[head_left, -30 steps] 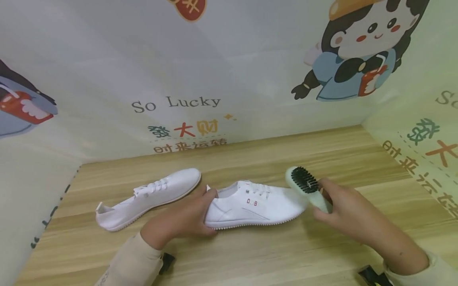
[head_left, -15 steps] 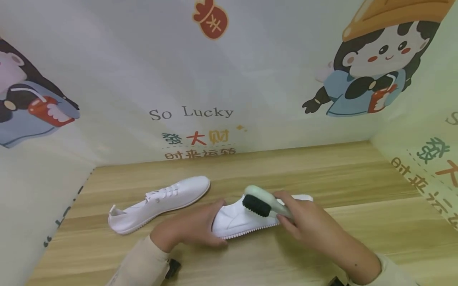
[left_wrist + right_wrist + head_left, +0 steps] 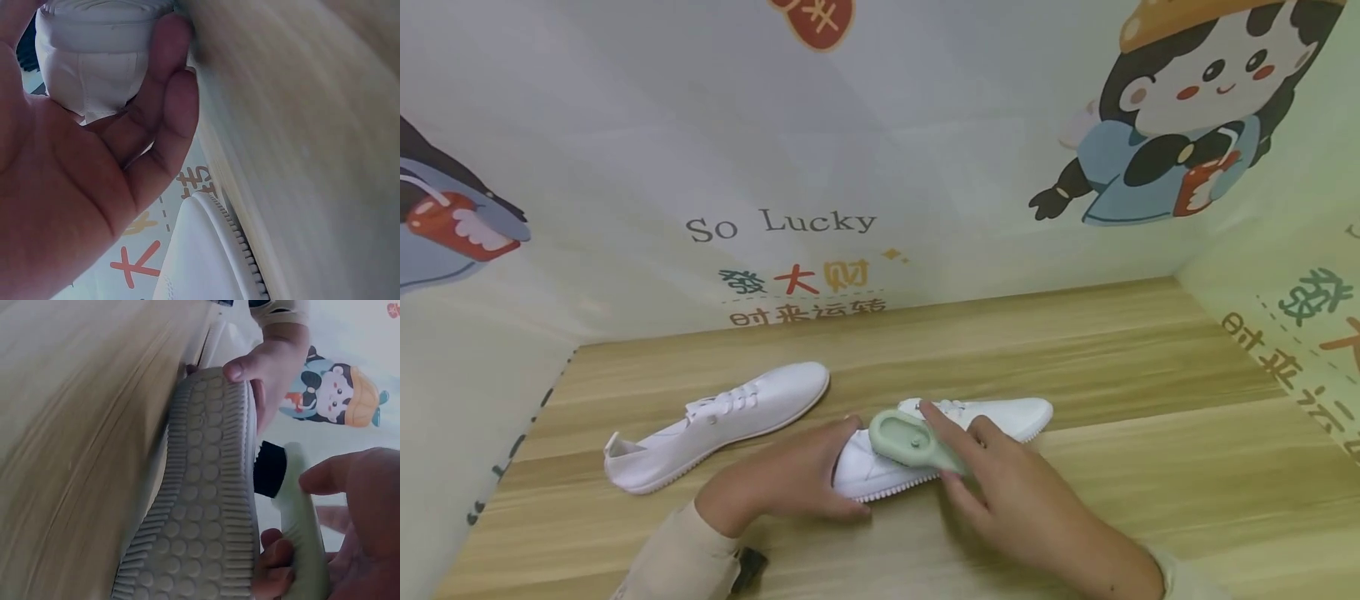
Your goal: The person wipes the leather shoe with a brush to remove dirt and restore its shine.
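My left hand [image 3: 782,471] grips the heel of a white lace-up shoe [image 3: 865,468], thumb at the near side, fingers at the far side. The left wrist view shows its fingers curled about the heel [image 3: 94,69]. The shoe tilts, and its ridged, dotted sole [image 3: 194,487] faces the right wrist camera. My right hand [image 3: 1022,492] holds a pale green shoe brush [image 3: 906,439] by its handle, index finger stretched along it. The brush head lies over the shoe's near side towards the heel. Its black bristles [image 3: 270,470] point at the upper; the head view hides them.
A second white shoe [image 3: 730,425] lies to the left on the wood-grain table [image 3: 1135,358], toe pointing right and back. Printed sheets [image 3: 925,150] wall off the back and both sides. A dark object [image 3: 749,568] sits by my left sleeve.
My right hand has carried the brush left from the toe towards the heel and turned it bristles down. The shoe has tilted in my left hand's grip. The head view has shifted slightly.
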{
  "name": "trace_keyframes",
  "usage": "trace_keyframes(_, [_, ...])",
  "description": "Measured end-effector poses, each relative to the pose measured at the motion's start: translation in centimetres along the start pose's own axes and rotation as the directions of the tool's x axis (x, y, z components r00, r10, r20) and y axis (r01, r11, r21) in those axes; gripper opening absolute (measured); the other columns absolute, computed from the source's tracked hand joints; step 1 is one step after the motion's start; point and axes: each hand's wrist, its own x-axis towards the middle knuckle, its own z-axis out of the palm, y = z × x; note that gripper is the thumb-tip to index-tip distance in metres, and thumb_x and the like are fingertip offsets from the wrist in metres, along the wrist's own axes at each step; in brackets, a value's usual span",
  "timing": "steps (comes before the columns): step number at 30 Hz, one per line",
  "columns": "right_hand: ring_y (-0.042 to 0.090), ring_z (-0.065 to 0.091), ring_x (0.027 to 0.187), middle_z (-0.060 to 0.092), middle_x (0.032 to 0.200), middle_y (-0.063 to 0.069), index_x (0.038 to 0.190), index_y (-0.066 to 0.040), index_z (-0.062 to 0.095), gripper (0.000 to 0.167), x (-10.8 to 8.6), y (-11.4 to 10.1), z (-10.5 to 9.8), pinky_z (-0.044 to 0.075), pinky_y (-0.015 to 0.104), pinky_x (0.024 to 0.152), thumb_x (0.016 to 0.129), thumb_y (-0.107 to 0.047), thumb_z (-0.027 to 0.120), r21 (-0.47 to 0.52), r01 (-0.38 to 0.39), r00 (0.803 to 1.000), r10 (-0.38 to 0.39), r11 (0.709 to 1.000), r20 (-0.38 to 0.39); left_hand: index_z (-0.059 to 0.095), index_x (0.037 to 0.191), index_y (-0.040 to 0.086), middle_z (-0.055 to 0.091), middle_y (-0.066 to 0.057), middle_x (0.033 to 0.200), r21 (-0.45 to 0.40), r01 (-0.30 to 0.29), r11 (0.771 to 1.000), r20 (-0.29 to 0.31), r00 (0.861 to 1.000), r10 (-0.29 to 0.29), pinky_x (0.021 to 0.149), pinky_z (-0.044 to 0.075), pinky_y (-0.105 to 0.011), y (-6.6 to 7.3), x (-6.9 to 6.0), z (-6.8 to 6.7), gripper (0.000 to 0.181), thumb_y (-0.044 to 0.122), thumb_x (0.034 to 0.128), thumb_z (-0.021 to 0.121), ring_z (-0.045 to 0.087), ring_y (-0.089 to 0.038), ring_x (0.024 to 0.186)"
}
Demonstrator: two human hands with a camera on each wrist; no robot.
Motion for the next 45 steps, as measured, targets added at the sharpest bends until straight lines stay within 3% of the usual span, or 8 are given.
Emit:
trace_keyframes(5, [-0.001,0.038,0.067,0.049,0.089,-0.007,0.146,-0.03,0.051,0.059,-0.2,-0.1,0.5,0.041,0.016,0.061,0.091,-0.019,0.072,0.024,0.145,0.989,-0.145,0.989,-0.017,0.053,0.125,0.02,0.061,0.011,0.107,-0.032,-0.043,0.999,-0.002,0.999,0.043,0.089,0.051,-0.028,0.1,0.0,0.1,0.067,0.037,0.0706,0.088,0.059,-0.004,0.094])
trace_keyframes(7, [-0.002,0.038,0.066,0.049,0.089,-0.008,0.144,-0.031,0.054,0.057,-0.3,-0.2,0.6,0.041,0.015,0.061,0.091,-0.02,0.073,0.033,0.168,0.986,-0.167,0.985,-0.012,0.054,0.124,0.021,0.062,0.011,0.107,-0.042,-0.063,0.997,-0.004,0.998,0.063,0.089,0.051,-0.028,0.1,0.0,0.0,0.065,0.036,0.0708,0.088,0.059,-0.004,0.094])
trace_keyframes(14, [-0.001,0.033,0.06,0.047,0.085,-0.008,0.14,-0.035,0.057,0.053,-0.4,-0.4,0.3,0.037,0.016,0.056,0.091,-0.025,0.073,0.024,0.066,0.997,-0.067,0.998,0.043,0.053,0.12,0.021,0.059,0.011,0.104,0.022,-0.065,0.998,-0.015,0.998,0.066,0.088,0.05,-0.03,0.2,-0.1,0.1,0.064,0.041,0.0701,0.088,0.057,-0.006,0.095])
trace_keyframes(22, [0.001,0.033,0.055,0.047,0.082,-0.007,0.142,-0.038,0.054,0.051,-0.4,-0.5,-1.0,0.035,0.017,0.051,0.094,-0.029,0.069,-0.015,-0.022,0.989,0.024,1.0,0.148,0.052,0.115,0.02,0.056,0.011,0.097,0.028,-0.045,0.999,-0.002,0.999,0.045,0.081,0.049,-0.028,0.4,-0.2,0.3,0.062,0.043,0.0693,0.088,0.055,-0.006,0.089])
trace_keyframes(28, [0.004,0.034,0.052,0.051,0.079,-0.005,0.138,-0.039,0.058,0.049,-0.3,-0.3,-1.7,0.033,0.02,0.049,0.092,-0.03,0.071,-0.085,-0.086,0.986,0.097,0.993,0.133,0.053,0.115,0.018,0.056,0.01,0.097,0.039,-0.054,0.998,0.005,0.999,0.054,0.083,0.049,-0.029,0.4,-0.1,0.1,0.063,0.043,0.0689,0.088,0.055,-0.008,0.09])
trace_keyframes(32, [0.003,0.034,0.051,0.053,0.081,-0.004,0.139,-0.038,0.058,0.048,-0.4,-0.1,-1.7,0.033,0.02,0.049,0.093,-0.031,0.07,-0.092,-0.069,0.989,0.08,0.993,0.123,0.053,0.116,0.018,0.056,0.01,0.099,0.048,-0.052,0.997,0.009,0.999,0.052,0.087,0.049,-0.031,0.3,-0.2,0.1,0.064,0.044,0.0688,0.088,0.055,-0.008,0.093])
trace_keyframes(40, [0.0,0.03,0.053,0.048,0.082,-0.006,0.142,-0.033,0.056,0.048,-0.4,-0.3,-0.4,0.033,0.017,0.05,0.096,-0.03,0.067,-0.029,0.049,0.995,-0.046,0.998,0.094,0.053,0.123,0.019,0.058,0.011,0.105,0.022,-0.063,0.998,0.011,0.998,0.063,0.092,0.049,-0.032,0.3,-0.2,0.2,0.068,0.045,0.0698,0.088,0.056,-0.007,0.098])
trace_keyframes(45, [0.001,0.03,0.054,0.048,0.083,-0.006,0.143,-0.035,0.054,0.05,-0.4,-0.4,-0.4,0.033,0.018,0.051,0.096,-0.029,0.067,-0.052,0.036,0.995,-0.031,0.998,0.096,0.053,0.119,0.019,0.058,0.01,0.102,-0.003,-0.049,0.999,0.017,0.999,0.049,0.089,0.049,-0.031,0.2,-0.2,0.1,0.065,0.043,0.07,0.089,0.056,-0.007,0.095])
